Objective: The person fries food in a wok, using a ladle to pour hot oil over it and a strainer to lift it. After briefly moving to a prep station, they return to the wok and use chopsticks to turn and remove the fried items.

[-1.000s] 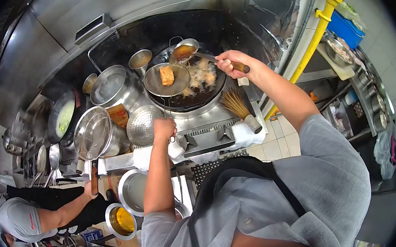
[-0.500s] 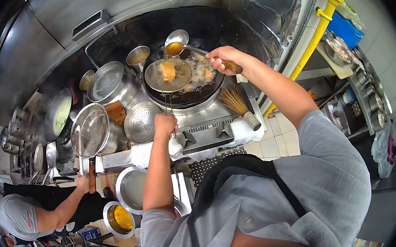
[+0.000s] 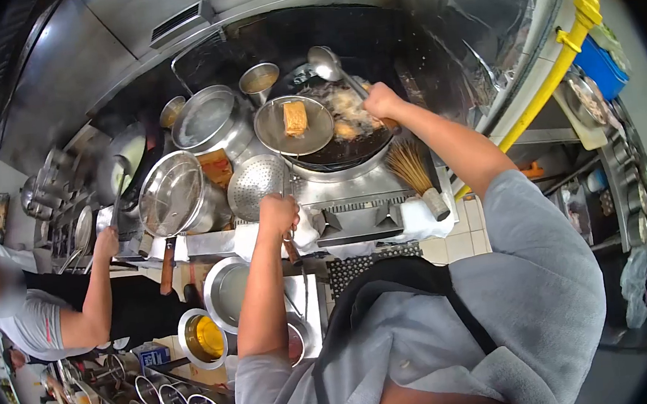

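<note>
My left hand (image 3: 278, 212) is wrapped round the handle of a round mesh strainer (image 3: 317, 138), held over the left side of a dark wok (image 3: 328, 157). One golden-brown fried block (image 3: 295, 117) lies on the mesh. My right hand (image 3: 384, 101) grips the wooden-ended handle of a metal ladle (image 3: 323, 62), whose bowl is above the wok's far side. Pale pieces (image 3: 350, 110) bubble in the oil below my right hand. Near my left hand rests a perforated metal skimmer (image 3: 254, 189).
A bamboo wok brush (image 3: 411, 168) stands at the stove's right front. To the left are a steaming pot (image 3: 206, 118), a strainer over another pot (image 3: 175, 193) and a bowl of yellow oil (image 3: 204, 338). A co-worker (image 3: 61, 313) works at a second wok.
The ladle bowl, earlier holding oil beside the strainer, has swung right over the wok. Oil no longer streams around the block. The co-worker's hand went from the left strainer to a ladle.
</note>
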`<state>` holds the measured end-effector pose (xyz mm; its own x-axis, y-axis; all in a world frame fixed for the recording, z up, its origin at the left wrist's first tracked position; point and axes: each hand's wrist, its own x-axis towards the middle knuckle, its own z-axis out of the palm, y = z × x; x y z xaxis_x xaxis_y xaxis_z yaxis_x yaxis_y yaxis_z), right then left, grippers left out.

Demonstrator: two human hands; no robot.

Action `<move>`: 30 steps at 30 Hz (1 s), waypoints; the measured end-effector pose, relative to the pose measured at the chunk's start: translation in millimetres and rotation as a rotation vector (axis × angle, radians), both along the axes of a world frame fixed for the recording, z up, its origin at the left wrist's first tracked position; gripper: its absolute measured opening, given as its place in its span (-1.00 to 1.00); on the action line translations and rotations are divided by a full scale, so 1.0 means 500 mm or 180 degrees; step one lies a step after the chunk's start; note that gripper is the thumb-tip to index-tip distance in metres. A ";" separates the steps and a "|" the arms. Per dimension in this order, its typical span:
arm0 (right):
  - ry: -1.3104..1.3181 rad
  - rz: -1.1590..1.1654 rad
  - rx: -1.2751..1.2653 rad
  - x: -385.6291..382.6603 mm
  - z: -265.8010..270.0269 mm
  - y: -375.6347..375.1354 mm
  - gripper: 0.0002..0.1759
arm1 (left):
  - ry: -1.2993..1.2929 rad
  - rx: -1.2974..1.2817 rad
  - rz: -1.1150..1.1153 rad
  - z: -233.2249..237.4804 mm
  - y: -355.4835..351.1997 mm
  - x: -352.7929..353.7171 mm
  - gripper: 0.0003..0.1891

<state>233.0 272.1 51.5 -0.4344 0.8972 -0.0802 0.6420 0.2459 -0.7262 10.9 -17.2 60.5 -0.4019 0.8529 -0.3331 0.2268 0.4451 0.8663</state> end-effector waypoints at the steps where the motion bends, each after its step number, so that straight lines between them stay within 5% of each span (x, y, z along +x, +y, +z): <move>1: -0.0182 -0.0234 0.0574 -0.002 -0.022 0.002 -0.80 | -0.0002 -0.0048 0.0063 0.032 -0.012 0.009 -0.72; 4: -0.0510 -0.0351 0.1411 -0.011 -0.020 -0.032 -0.75 | 0.0198 -0.0127 0.0068 0.050 -0.022 -0.001 -0.71; 6: 0.0131 -0.0657 -0.0566 -0.018 -0.014 -0.041 -0.74 | 0.0291 -0.0188 0.0069 0.047 -0.023 -0.015 -0.71; 8: 0.0372 -0.0681 -0.1062 -0.024 -0.064 0.011 -0.78 | 0.0368 -0.0161 0.0115 0.051 -0.024 -0.021 -0.71; 10: 0.2875 -0.0387 -0.4117 -0.005 -0.041 0.011 -0.77 | 0.0527 -0.0033 0.0030 0.031 -0.021 -0.038 -0.71; 12: 0.3402 -0.0418 -0.4212 0.005 -0.014 -0.002 -0.74 | 0.0473 -0.0168 0.0150 0.053 -0.017 -0.027 -0.72; 14: 0.3963 -0.0274 -0.5212 0.012 -0.004 -0.003 -0.74 | 0.0409 -0.0190 0.0117 0.063 -0.014 -0.020 -0.72; 30: 0.2837 -0.0258 -0.3899 0.049 0.168 -0.089 -0.74 | 0.0223 0.0218 -0.0031 -0.031 0.060 -0.010 -0.71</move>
<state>257.5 227.4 135.7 -0.6965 0.4972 -0.5174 -0.1225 -0.7928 -0.5970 6.1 12.8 45.1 -0.4136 0.8768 -0.2452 0.2919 0.3828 0.8765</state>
